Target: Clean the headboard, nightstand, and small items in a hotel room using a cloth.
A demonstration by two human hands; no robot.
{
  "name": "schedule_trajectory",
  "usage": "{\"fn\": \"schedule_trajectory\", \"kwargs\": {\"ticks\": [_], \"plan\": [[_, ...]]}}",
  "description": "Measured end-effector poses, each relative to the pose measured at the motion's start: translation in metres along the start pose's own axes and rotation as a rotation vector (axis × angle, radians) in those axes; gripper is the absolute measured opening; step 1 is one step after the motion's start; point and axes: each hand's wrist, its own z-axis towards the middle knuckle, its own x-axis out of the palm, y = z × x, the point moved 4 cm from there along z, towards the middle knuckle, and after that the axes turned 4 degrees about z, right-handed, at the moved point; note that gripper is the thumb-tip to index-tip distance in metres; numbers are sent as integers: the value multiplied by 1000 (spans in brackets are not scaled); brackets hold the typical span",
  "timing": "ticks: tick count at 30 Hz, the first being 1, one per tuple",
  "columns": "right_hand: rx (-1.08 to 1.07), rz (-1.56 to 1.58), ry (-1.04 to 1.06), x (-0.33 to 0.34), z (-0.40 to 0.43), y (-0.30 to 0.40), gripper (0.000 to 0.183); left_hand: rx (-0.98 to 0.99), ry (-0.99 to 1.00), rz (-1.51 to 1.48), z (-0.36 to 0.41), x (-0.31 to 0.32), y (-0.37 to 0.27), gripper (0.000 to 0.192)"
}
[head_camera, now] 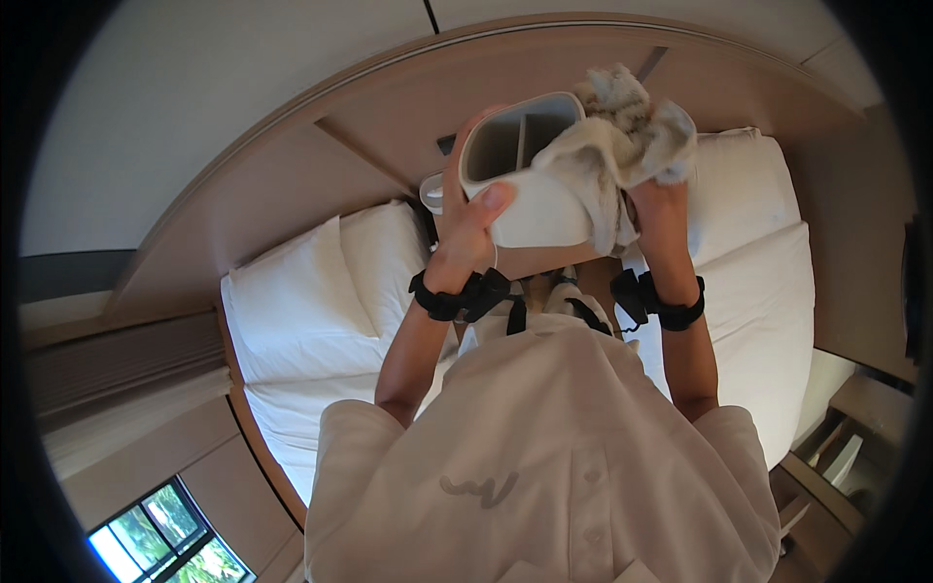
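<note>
A white divided container [543,208], its open compartments facing up and towards the camera, is held raised before me. My left hand [474,211] grips its left end, the thumb on the near wall and the fingers round the far side. A crumpled off-white cloth [609,149] lies over the container's right end and bunches up beyond it. My right hand [652,208] holds the cloth at that end; its fingers are mostly hidden under the folds. Both wrists carry black straps with small devices.
Beds with white bedding and pillows stand on the left [321,291] and right [758,277]. Between them is a bedside table [557,255], with a small white round object [432,191] by its far left corner. A wooden headboard panel [364,95] runs behind.
</note>
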Motion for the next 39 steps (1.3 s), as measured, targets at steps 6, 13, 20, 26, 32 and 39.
{"fn": "schedule_trajectory", "kwargs": {"ticks": [6,13,20,26,32,39], "plan": [[164,575,-157,12,4,-3,44,53,62,7,6,12,-20,86],[-285,-404,3,-1,-18,36,55,267,-163,519,0,40,-33,78],[23,-106,15,-58,-3,-10,42,25,123,220,4,43,-45,103],[-14,176,27,-58,-10,-41,43,-131,353,204,3,38,-35,100],[-273,-126,-186,-16,-21,6,49,100,100,405,2,44,-26,96],[-578,-440,-258,3,-35,36,49,382,99,653,-3,53,-44,108]]}}
